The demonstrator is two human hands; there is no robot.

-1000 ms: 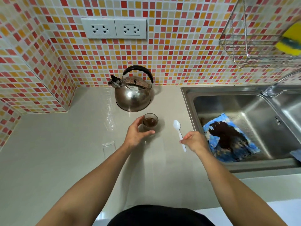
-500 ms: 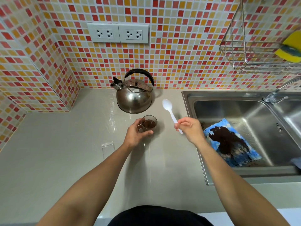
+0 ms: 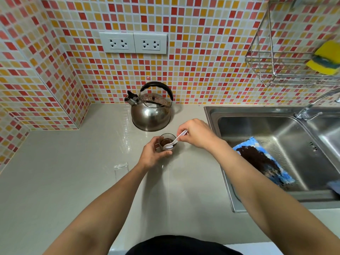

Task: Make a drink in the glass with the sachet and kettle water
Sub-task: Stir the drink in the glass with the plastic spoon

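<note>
A small clear glass [image 3: 166,142] with dark brown liquid stands on the beige counter, in front of the steel kettle [image 3: 150,111] with its black handle. My left hand [image 3: 152,154] wraps around the glass from the left and front. My right hand [image 3: 196,133] pinches the handle of a white plastic spoon [image 3: 174,140], whose bowl dips into the glass. A clear empty sachet [image 3: 121,170] lies flat on the counter to the left of my left forearm.
The steel sink [image 3: 276,153] at the right holds a blue cloth [image 3: 265,162] with dark stains. A tap [image 3: 312,105] stands behind it. A wire rack [image 3: 279,57] with a yellow sponge [image 3: 324,58] hangs on the tiled wall, beside two sockets [image 3: 133,43].
My right hand picked the spoon up from the counter, lifted it, then brought it left and down so its bowl is in the glass. My left hand stayed on the glass.
</note>
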